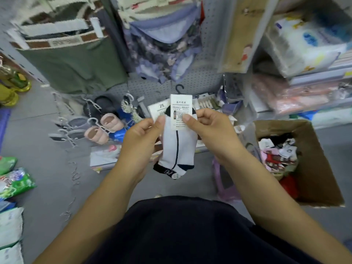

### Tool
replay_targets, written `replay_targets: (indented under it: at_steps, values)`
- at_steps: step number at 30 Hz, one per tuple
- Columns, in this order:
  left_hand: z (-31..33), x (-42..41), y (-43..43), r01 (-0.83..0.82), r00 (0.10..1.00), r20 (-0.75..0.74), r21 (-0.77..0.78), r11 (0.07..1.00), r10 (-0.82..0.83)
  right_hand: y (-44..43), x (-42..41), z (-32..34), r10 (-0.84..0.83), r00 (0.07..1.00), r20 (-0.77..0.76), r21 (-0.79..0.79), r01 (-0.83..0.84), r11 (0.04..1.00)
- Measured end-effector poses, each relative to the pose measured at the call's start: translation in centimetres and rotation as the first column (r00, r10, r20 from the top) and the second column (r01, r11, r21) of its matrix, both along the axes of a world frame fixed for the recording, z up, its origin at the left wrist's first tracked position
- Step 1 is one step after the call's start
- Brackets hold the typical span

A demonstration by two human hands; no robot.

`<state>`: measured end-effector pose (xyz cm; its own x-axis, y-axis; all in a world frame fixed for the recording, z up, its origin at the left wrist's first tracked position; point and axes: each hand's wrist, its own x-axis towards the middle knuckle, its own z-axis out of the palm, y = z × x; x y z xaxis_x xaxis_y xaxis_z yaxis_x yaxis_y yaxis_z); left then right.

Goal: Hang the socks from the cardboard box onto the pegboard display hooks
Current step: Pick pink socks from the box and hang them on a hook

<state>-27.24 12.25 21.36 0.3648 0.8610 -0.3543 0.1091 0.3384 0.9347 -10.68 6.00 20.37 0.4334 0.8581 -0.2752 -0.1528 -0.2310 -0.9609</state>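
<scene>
Dark cloth (pixel 186 231) at my waist fills the bottom of the view, and both forearms reach out over it. Between the hands, held up in front of the pegboard (pixel 205 80), is one white sock (pixel 178 147) with a black stripe and black toe and cuff. It hangs flat from a paper label (pixel 180 111) topped by a small black hanger (pixel 179 89). My left hand (pixel 142 138) pinches the sock's upper left edge, thumb in front and fingers curled behind. My right hand (pixel 207 130) pinches the label's lower right corner the same way. I judge the sock light, soft and limp, so it will droop and swing. The stiff parts are the label and the hanger, and I would hold it by the label just under the hanger and steer that onto a peg. The thin paper could crease or tear if pulled. I cannot make out a free peg from here. To the right, on the floor (pixel 47 149), stands the open box (pixel 320 168) with more socks (pixel 278 155) heaped inside. Slippers (pixel 106 126) lie low on the left, and garments (pixel 163 44) hang above.
</scene>
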Motion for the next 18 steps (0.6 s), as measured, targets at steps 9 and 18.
replay_targets:
  at_steps: [9,18]
  values:
    - [2.5,-9.2,7.4,-0.142,0.989,-0.010,0.224,0.964,0.148,7.4,-8.2,2.3,-0.234,0.956,0.177,0.151,0.208,0.966]
    - [3.6,-10.3,9.7,-0.147,0.989,0.056,0.185,0.972,0.139,11.1,-13.2,4.1,0.048,0.959,0.278,0.179,-0.101,0.979]
